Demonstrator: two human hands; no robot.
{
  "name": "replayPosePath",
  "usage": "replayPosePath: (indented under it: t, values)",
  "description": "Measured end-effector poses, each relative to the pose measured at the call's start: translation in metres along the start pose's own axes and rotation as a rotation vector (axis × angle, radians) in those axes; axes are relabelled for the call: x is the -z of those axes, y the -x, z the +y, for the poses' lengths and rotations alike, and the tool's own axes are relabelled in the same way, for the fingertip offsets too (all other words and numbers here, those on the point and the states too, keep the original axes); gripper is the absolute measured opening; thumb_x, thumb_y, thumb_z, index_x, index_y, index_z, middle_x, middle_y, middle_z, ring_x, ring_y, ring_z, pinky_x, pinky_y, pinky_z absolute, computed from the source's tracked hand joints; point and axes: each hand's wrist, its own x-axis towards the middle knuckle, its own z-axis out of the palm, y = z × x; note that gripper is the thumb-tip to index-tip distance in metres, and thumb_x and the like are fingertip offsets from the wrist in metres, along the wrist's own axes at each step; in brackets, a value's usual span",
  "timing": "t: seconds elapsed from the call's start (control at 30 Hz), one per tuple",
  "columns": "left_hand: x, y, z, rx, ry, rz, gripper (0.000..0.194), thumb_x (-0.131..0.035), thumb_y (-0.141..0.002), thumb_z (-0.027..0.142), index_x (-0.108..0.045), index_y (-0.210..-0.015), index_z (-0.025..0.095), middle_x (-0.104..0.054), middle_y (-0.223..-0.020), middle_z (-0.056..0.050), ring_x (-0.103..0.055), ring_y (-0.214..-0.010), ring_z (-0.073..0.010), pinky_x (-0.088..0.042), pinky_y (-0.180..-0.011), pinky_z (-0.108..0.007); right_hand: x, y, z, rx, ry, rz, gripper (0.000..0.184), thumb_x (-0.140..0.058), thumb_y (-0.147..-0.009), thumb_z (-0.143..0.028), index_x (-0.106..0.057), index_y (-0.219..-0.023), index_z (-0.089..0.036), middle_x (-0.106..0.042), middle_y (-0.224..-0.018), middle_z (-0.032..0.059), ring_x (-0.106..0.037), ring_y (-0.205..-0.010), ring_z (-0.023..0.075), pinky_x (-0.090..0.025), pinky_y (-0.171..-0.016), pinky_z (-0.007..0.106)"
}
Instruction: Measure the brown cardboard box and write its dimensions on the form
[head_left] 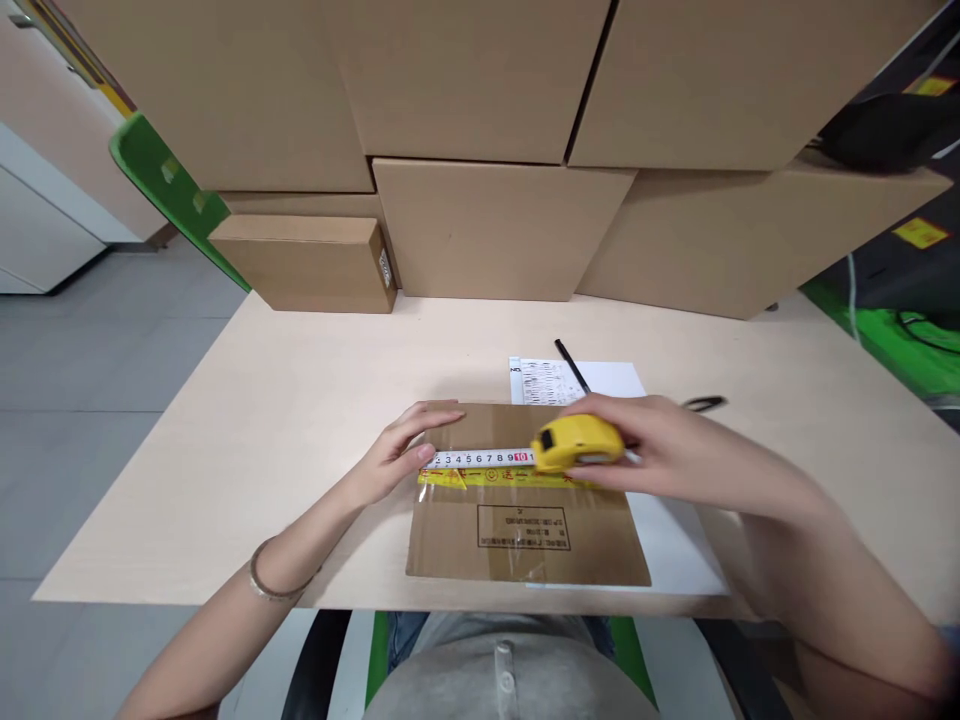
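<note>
A flat cardboard box (517, 530) with a strip of yellow printed tape (491, 477) lies near the table's front edge. My right hand (645, 440) grips a yellow tape measure (577, 442) over the box's right half. Its white blade (480, 459) is pulled out to the left across the top, with figures up to about 10 showing. My left hand (401, 450) is at the box's left edge, thumb pressing the blade's end there and fingers along the far-left corner. The blade's tip is hidden under the thumb.
Partly under the box are printed white sheets (615, 376), with a black pen (572, 365) lying on them. Large cardboard boxes (495, 230) stand stacked along the table's back. A smaller carton (315, 265) sits at the back left beside a green panel (169, 190).
</note>
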Motion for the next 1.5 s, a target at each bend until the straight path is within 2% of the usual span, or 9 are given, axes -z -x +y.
replayPosePath:
  t: [0.23,0.33,0.43,0.57,0.7,0.83,1.03,1.3,1.5]
  values:
    - [-0.003,0.0,0.002,0.088,0.167,0.071,0.078,-0.028,-0.097,0.078,-0.066,-0.138,0.023,-0.06,-0.148,-0.014,-0.053,-0.139,-0.0352,-0.036,-0.122,-0.051,-0.04,-0.079,-0.052,0.339,0.046,-0.044,0.047,-0.066,-0.093,-0.031,-0.059,-0.139,-0.034,-0.07,-0.138,0.0007,-0.072,-0.102,0.0218,-0.05,-0.081,0.031]
    - [0.0,-0.001,0.029,0.096,0.008,0.076,0.067,-0.032,-0.101,0.069,-0.068,-0.137,0.026,-0.052,-0.157,-0.011,-0.043,-0.149,-0.0357,-0.027,-0.128,-0.052,-0.025,-0.067,-0.048,0.415,-0.11,-0.096,0.041,-0.071,-0.088,-0.028,-0.064,-0.128,-0.03,-0.074,-0.128,-0.0006,-0.072,-0.1,0.0188,-0.052,-0.081,0.029]
    - [-0.007,0.002,0.067,0.032,-0.289,0.109,0.042,-0.053,-0.103,0.039,-0.061,-0.144,0.031,-0.044,-0.163,-0.006,-0.031,-0.156,-0.0345,-0.025,-0.129,-0.055,-0.006,-0.034,-0.036,0.387,-0.22,-0.143,0.038,-0.075,-0.08,-0.021,-0.066,-0.115,-0.03,-0.077,-0.112,-0.0007,-0.073,-0.093,0.0187,-0.054,-0.079,0.03]
    - [-0.039,0.01,0.098,-0.107,-0.411,-0.097,0.05,-0.056,-0.1,0.023,-0.055,-0.15,0.026,-0.058,-0.15,-0.014,-0.055,-0.139,-0.0352,-0.045,-0.117,-0.052,-0.006,0.001,-0.027,0.403,-0.195,-0.286,0.045,-0.077,-0.069,-0.009,-0.064,-0.108,-0.029,-0.076,-0.111,-0.0009,-0.072,-0.096,0.0193,-0.052,-0.089,0.033]
    - [-0.063,0.016,0.092,-0.208,-0.607,-0.241,0.052,-0.058,-0.1,0.031,-0.053,-0.15,0.017,-0.06,-0.149,-0.02,-0.057,-0.137,-0.0397,-0.047,-0.114,-0.054,-0.022,0.009,-0.026,0.407,-0.031,-0.269,0.035,-0.07,-0.074,-0.009,-0.067,-0.104,-0.026,-0.072,-0.112,0.0012,-0.068,-0.097,0.0179,-0.049,-0.087,0.031]
    - [-0.06,0.017,0.084,-0.329,-0.776,-0.324,0.057,-0.048,-0.103,0.048,-0.052,-0.148,0.011,-0.059,-0.147,-0.023,-0.053,-0.138,-0.0409,-0.05,-0.11,-0.056,-0.015,0.0,-0.023,0.386,0.035,-0.228,0.025,-0.069,-0.078,-0.014,-0.068,-0.101,-0.025,-0.066,-0.114,0.0045,-0.065,-0.09,0.0169,-0.049,-0.079,0.03]
    - [-0.058,0.015,0.089,-0.425,-0.89,-0.396,0.049,-0.045,-0.103,0.053,-0.045,-0.151,0.05,-0.05,-0.154,-0.011,-0.053,-0.137,-0.0407,-0.049,-0.105,-0.055,0.035,-0.046,0.001,0.39,-0.007,-0.194,0.03,-0.062,-0.08,-0.009,-0.066,-0.107,-0.02,-0.066,-0.113,0.0075,-0.063,-0.105,0.0211,-0.049,-0.093,0.036]
    - [-0.061,0.017,0.088,-0.433,-0.978,-0.377,0.056,-0.05,-0.101,0.057,-0.041,-0.155,0.047,-0.051,-0.154,-0.013,-0.053,-0.136,-0.0396,-0.046,-0.108,-0.054,0.049,-0.107,0.046,0.272,-0.082,-0.174,0.037,-0.06,-0.076,-0.015,-0.065,-0.112,-0.02,-0.069,-0.116,0.0073,-0.064,-0.104,0.0228,-0.051,-0.088,0.036]
    - [-0.062,0.013,0.089,-0.428,-0.943,-0.37,0.049,-0.049,-0.101,0.056,-0.049,-0.149,0.047,-0.054,-0.149,-0.014,-0.054,-0.133,-0.0405,-0.047,-0.106,-0.056,0.045,-0.089,0.042,0.353,-0.064,-0.076,0.034,-0.062,-0.08,-0.015,-0.066,-0.113,-0.02,-0.068,-0.117,0.008,-0.064,-0.108,0.0235,-0.05,-0.094,0.038]
